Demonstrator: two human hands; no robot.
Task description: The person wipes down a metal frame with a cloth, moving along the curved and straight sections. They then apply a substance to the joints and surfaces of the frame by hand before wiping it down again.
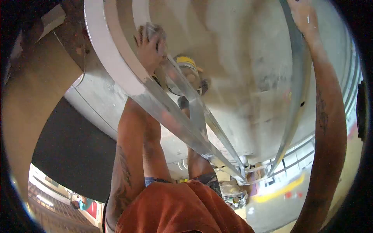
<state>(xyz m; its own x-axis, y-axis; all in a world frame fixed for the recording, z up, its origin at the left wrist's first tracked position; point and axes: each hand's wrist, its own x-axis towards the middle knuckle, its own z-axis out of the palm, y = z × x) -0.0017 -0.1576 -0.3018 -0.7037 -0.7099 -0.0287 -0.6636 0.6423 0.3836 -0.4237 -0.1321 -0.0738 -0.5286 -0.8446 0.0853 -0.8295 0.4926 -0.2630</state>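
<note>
One large metal frame [175, 119] stands in front of the person, its long bars running from near the feet up past the top of the view. On the person's left a pale curved band [110, 50] passes into bare, shiny metal; an inner bar [223, 136] lies beside it, and a darker curved bar [297, 58] rises on the right.

The left hand [152, 50] is up beside the pale band, near the top of the inner bar. Its fingers look bent, but motion blur hides whether they grasp something or merely rest on the metal. The right hand [305, 17] is at the upper end of the dark bar, partly cut off by the edge of the view, so I cannot tell if its fingers are closed round it.

Behind the inner bar, a round thing with a yellow rim [186, 60] sits on the grey floor [248, 128].

My judgement is that the frame will be stiff, awkward through its length and fairly heavy, with smooth faces that could slip. Two well-separated holds, one on each long side, should steady it best, with fingers wrapped round the bars and clear of any sharp edges.
</note>
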